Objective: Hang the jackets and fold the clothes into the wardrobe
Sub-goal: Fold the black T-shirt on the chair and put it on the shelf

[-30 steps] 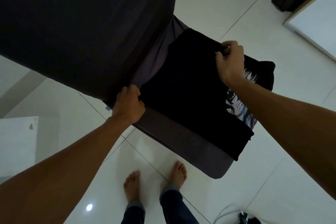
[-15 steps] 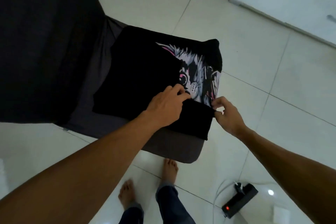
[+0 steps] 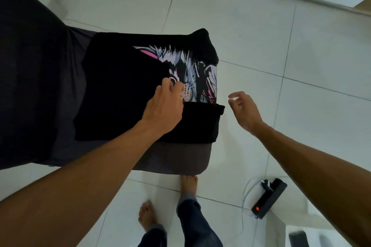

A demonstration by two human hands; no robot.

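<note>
Right now I am folding the one black cotton T-shirt with the white and pink animal print [image 3: 140, 78], which is lying flat on the dark grey cushioned seat [image 3: 180, 158], partly folded, with a sleeve-like flap hanging at its right edge. My left hand [image 3: 163, 109] is resting on it, fingers [image 3: 167, 86] curled and seeming to be pinching the folded edge over the print. My right hand [image 3: 244, 111] is hovering just beside that flap, fingers loose and grasping nothing. I am judging the cloth light, limp and apt to slide, so I am thinking of taking it by its corners or fold lines. I am counting one shirt, one black power strip with a red light [image 3: 269, 198] on the white tiled floor [image 3: 301, 66].
</note>
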